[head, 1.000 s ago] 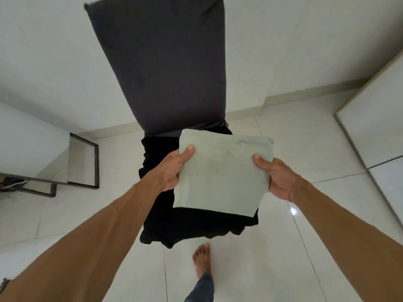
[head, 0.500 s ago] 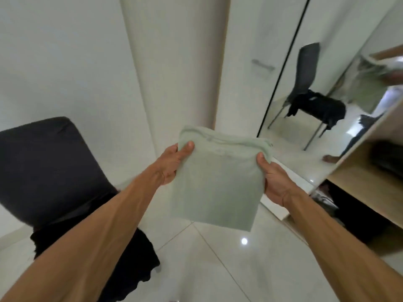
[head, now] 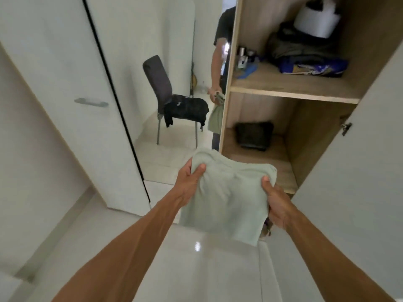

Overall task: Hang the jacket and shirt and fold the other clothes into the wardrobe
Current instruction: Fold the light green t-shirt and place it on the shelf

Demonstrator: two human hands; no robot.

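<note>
Above the white floor (head: 196,271), the left hand (head: 189,184) and right hand (head: 277,207) each grip a side of the folded pale-green garment (head: 226,197), just before the open wardrobe (head: 316,138). Its lower shelf (head: 281,168) holds a dark folded item (head: 254,136) at the back; a mirror (head: 174,155) leftward reflects a chair (head: 159,83).

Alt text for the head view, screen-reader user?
The left hand and right hand hold a folded pale green garment by its sides before an open wooden wardrobe. Its lower shelf holds a dark folded item, its upper shelf dark clothes. A mirror at left reflects a chair draped with black clothing.
</note>
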